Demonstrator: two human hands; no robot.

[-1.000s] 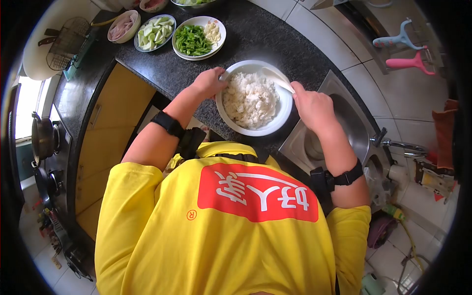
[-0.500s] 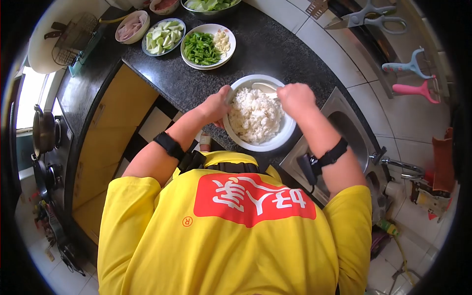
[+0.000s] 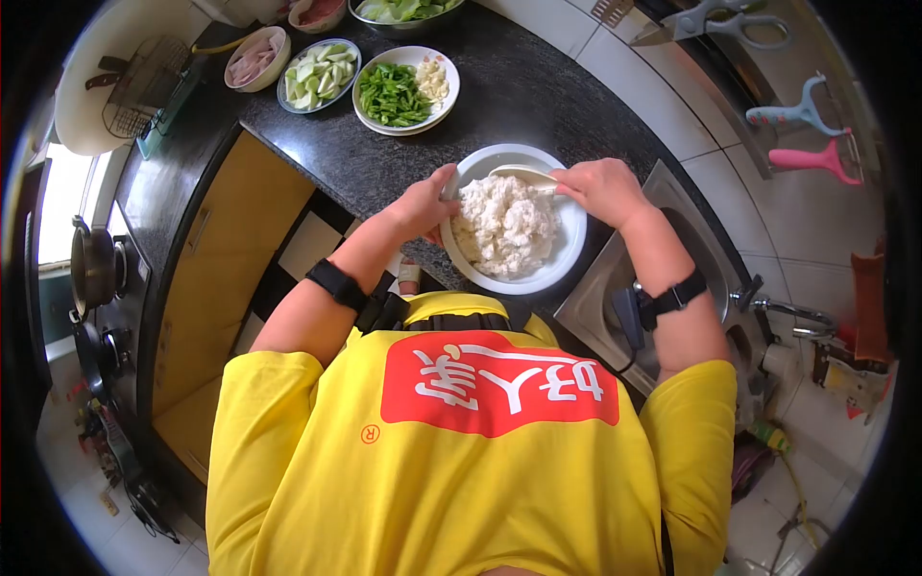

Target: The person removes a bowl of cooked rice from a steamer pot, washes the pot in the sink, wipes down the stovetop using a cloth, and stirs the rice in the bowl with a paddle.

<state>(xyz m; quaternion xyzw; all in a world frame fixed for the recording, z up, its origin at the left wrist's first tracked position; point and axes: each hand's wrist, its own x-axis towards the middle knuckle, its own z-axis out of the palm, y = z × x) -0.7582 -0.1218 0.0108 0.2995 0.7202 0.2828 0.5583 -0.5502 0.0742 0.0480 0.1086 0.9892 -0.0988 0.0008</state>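
A white bowl (image 3: 569, 230) of cooked rice (image 3: 504, 226) stands at the counter's front edge, before my chest. My left hand (image 3: 427, 204) grips the bowl's left rim, thumb on top and the other fingers partly hidden below. Closed around the handle of a pale spoon (image 3: 523, 174) is my right hand (image 3: 605, 188), at the bowl's upper right. The spoon's head rests against the far side of the rice, inside the rim. The rice lies in a loose, clumpy mound.
Beyond the bowl are a plate of chopped green peppers (image 3: 392, 94) and garlic, a plate of sliced pale-green vegetable (image 3: 319, 75), a bowl of sliced meat (image 3: 256, 60) and a bowl of leafy greens (image 3: 403, 8). A sink (image 3: 663, 226) lies right; pans (image 3: 93, 269) sit far left.
My right hand has shifted slightly right and the spoon now lies flatter along the far edge of the rice. The mound has changed shape. My left hand still holds the rim.
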